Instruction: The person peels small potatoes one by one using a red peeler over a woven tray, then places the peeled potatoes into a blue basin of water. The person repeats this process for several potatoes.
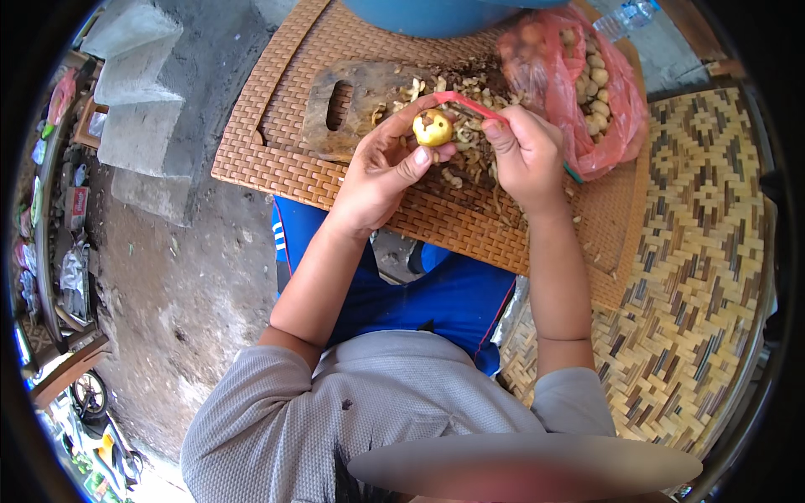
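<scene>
My left hand (383, 166) holds a small yellow potato (434, 129) between thumb and fingers. Most of its skin is off, with a brown patch and a dark spot on top. Dirt marks the palm. In my right hand (528, 154) is a thin red peeler (468, 102), gripped at one end; its far end reaches above the potato near my left fingers, and its blade cannot be made out. Under both hands, potato peelings (465, 135) lie strewn over a wooden chopping board (361, 82) with a slot handle and onto the woven table (295, 157).
A red plastic bag (610, 148) of potatoes (594, 82) stands to the right of the board. Behind it is a blue basin (434, 19), with a plastic bottle (626, 19) at the far right. A woven bamboo platform (698, 220) adjoins on the right. Concrete steps (138, 100) rise at left.
</scene>
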Demonstrator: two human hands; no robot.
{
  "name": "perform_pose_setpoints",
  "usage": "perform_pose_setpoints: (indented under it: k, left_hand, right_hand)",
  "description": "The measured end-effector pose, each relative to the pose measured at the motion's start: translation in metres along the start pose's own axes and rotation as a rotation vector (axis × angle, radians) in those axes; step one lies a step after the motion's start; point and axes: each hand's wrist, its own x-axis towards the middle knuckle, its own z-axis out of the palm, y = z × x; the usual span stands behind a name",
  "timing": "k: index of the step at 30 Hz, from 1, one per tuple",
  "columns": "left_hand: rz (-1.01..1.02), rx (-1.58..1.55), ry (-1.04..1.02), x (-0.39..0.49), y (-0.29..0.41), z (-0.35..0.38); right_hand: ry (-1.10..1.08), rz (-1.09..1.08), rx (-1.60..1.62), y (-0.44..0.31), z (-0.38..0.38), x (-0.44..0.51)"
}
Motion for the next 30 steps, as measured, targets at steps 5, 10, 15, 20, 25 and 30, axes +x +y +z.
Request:
perform_pose_setpoints:
  k: [5,10,15,20,25,30]
  left_hand:
    - [-0.05,-0.037,0.034,0.001,-0.001,-0.003]
    - [-0.045,-0.118,0.022,0.003,-0.001,-0.003]
    - [-0.039,-0.074,0.019,0.001,-0.002,-0.004]
    - [-0.047,-0.018,0.008,0.001,-0.004,-0.007]
    - [-0.071,-0.163,0.008,0.0,-0.003,-0.008]
    - [-0.147,-0.019,-0.051,0.0,-0.005,-0.006]
  right_hand:
    - [-0.076,-0.017,0.012,-0.002,0.004,-0.002]
    - [-0.106,-0.063,0.02,-0.003,0.012,-0.003]
    - [-0.077,-0.092,0.001,-0.006,0.018,-0.004]
    - [-0.093,-0.125,-0.028,-0.008,0.013,-0.002]
    - [-0.086,-0.133,-0.044,-0.007,0.008,0.0]
    - [-0.06,-0.159,-0.051,-0.008,0.011,-0.001]
